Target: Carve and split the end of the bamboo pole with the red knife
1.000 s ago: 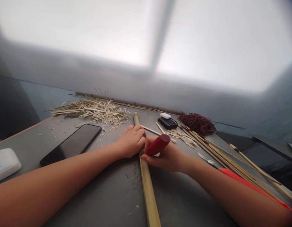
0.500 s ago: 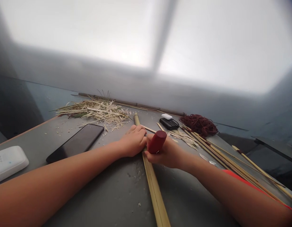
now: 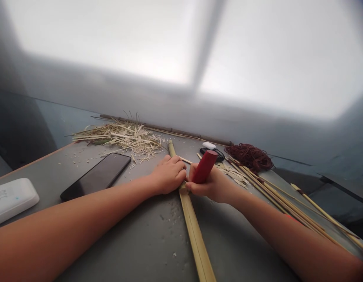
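Note:
A split bamboo piece lies lengthwise on the grey table, running from the bottom edge of the head view away from me. My left hand is closed over it and presses it down near its far part. Right beside that, my right hand is wrapped round the red handle of a tool, which leans up and to the right. The tool's working end is hidden by my fingers, low against the bamboo. My two hands nearly touch.
Left of my arm lie a black phone and a white device. Behind are a heap of bamboo shavings and a dark pole. To the right are reddish-brown cord, thin sticks and pale flakes.
The red handle has tilted further to the right and risen slightly, with my right hand rolling with it. My left hand stays on the bamboo. The whole view has shifted slightly.

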Demonstrator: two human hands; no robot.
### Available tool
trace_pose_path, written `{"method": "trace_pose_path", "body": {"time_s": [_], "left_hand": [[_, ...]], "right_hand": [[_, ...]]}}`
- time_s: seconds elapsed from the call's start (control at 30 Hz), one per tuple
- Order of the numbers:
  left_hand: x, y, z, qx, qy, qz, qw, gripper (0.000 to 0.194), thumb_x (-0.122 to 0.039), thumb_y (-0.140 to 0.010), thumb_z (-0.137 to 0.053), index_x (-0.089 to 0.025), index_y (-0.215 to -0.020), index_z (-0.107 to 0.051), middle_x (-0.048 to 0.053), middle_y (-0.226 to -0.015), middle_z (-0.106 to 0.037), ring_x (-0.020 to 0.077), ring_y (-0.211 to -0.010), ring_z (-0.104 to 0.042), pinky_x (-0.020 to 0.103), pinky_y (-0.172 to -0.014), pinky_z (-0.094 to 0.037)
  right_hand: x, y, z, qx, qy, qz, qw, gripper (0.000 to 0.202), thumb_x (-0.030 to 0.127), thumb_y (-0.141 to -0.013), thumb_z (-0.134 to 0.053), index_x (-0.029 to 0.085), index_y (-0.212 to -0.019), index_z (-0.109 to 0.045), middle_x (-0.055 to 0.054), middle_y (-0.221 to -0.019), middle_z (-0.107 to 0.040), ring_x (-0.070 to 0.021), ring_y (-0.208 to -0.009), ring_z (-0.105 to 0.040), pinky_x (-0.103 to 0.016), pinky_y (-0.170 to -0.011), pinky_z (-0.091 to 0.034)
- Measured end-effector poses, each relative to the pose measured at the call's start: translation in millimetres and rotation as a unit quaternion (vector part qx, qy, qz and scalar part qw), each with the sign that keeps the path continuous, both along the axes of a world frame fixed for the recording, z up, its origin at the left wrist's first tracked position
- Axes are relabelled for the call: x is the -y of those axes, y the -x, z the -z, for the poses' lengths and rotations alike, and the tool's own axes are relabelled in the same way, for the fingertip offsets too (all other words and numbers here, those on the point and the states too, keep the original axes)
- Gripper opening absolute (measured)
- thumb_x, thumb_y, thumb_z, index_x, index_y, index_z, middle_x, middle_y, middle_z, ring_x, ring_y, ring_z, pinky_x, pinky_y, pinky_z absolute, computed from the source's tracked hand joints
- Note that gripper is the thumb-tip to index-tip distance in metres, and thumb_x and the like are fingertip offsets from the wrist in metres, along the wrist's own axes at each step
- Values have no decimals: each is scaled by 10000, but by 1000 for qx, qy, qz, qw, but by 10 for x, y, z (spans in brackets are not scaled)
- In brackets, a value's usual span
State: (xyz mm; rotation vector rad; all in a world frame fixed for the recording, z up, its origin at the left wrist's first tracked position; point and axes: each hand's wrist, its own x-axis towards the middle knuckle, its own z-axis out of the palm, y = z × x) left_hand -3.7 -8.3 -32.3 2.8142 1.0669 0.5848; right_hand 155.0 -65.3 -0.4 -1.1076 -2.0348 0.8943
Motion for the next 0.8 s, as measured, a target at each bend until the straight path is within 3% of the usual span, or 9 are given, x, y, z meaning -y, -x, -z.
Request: {"method": "trace_pose_path", "body": {"time_s": [0.13, 0.27, 0.57, 0.8], "left_hand": [[-12, 6, 15, 39, -1, -48, 998, 401, -343, -987, -253, -182, -892, -607, 88, -999, -638, 233, -949, -550, 419, -927, -365], [-39, 21, 34, 31, 6, -53, 998, 477, -407, -985, -258, -197, -778, -632, 78, -955, -635, 229, -897, -538, 426, -919, -366], [-12, 7, -18, 12, 12, -49, 999, 433, -347, -956, -326, -197, -771, -687, 86, -899, -632, 235, -898, -520, 426, -918, -361], [-35, 13, 4, 3, 9, -38, 999, 455, -325, -965, -300, -204, -784, -699, 75, -897, -629, 224, -887, -517, 410, -902, -339]], "right_hand": [[-22, 13, 151, -27, 31, 25, 999, 275, 287, -683, -678, 203, -572, -441, 61, -543, -441, -91, -519, -366, -230, -483, -279], [-1, 34, 228, -39, 30, 38, 998, 291, 330, -700, -686, 197, -571, -462, 50, -563, -465, -96, -531, -383, -236, -492, -290], [72, 4, 131, 28, -9, 19, 999, 252, 358, -729, -721, 197, -653, -543, 23, -625, -587, -110, -554, -450, -238, -494, -331], [50, 3, 103, 46, -17, 6, 999, 233, 330, -703, -721, 199, -663, -533, 58, -583, -512, -94, -541, -417, -228, -514, -334]]}}
